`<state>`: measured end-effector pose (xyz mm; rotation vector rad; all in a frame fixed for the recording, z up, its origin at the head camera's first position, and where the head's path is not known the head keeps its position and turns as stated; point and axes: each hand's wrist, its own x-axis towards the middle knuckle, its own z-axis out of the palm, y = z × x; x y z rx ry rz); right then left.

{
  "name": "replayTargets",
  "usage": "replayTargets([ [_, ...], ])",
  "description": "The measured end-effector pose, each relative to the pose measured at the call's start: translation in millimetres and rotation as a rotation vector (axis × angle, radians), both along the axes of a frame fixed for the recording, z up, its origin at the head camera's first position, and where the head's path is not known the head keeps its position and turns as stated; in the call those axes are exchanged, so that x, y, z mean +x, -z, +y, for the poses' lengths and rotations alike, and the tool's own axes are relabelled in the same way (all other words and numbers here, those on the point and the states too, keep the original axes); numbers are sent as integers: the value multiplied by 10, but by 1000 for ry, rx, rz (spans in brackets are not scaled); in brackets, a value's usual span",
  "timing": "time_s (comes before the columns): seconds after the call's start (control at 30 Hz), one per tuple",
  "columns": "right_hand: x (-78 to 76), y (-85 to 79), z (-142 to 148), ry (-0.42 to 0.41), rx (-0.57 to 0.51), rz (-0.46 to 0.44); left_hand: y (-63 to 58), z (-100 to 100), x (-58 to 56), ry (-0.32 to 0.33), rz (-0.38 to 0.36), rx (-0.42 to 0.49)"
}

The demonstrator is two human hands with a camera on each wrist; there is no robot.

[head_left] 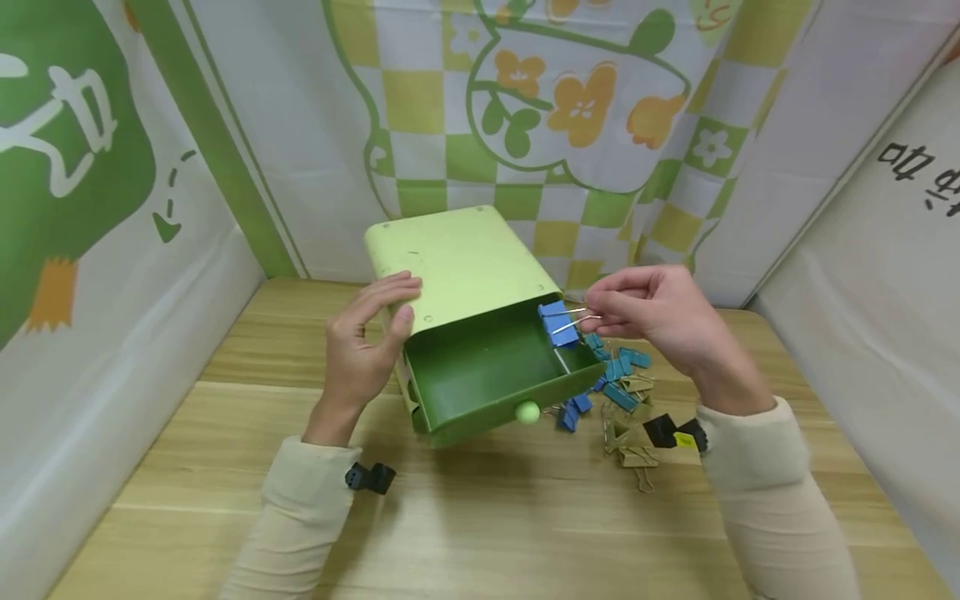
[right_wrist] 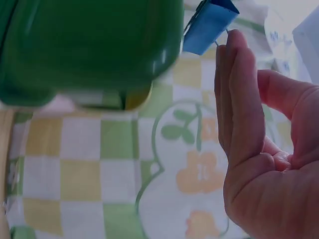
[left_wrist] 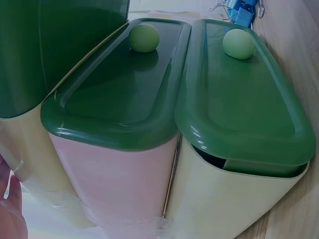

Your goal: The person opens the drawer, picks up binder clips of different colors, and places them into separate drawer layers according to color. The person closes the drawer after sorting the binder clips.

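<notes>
My right hand (head_left: 660, 321) pinches a blue binder clip (head_left: 560, 323) by its wire handles. The clip hangs over the right end of an open green drawer (head_left: 480, 367) and also shows as the blue binder clip (right_wrist: 212, 25) in the right wrist view. My left hand (head_left: 367, 350) rests on the near left edge of the pale green drawer cabinet (head_left: 465, 258), its fingers and thumb on the top. The drawer sticks out toward me by its round knob (head_left: 527, 412). Its visible floor is bare; the right corner is partly hidden by the clip.
Right of the cabinet lie loose binder clips: blue ones (head_left: 573, 411), teal ones (head_left: 621, 371) and gold ones (head_left: 637, 456). Two closed lower drawers, a middle one (left_wrist: 119, 99) and a bottom one (left_wrist: 244, 104), show in the left wrist view. A patterned curtain (head_left: 435, 100) hangs behind the wooden table (head_left: 480, 533).
</notes>
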<state>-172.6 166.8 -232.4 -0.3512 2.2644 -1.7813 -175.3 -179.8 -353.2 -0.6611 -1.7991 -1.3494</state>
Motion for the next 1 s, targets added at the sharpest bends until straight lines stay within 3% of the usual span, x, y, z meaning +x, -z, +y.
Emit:
replayTargets([
  [0.3,93,29,-438,-111,51,2,5,29,-14,1,3,0],
  [0.6,176,125,-832,-229,175,65,1,23,-8,-6,-4,2],
  [1.0,252,215,-1188,-301,346,83,-10,9,2,-7,-19,6],
])
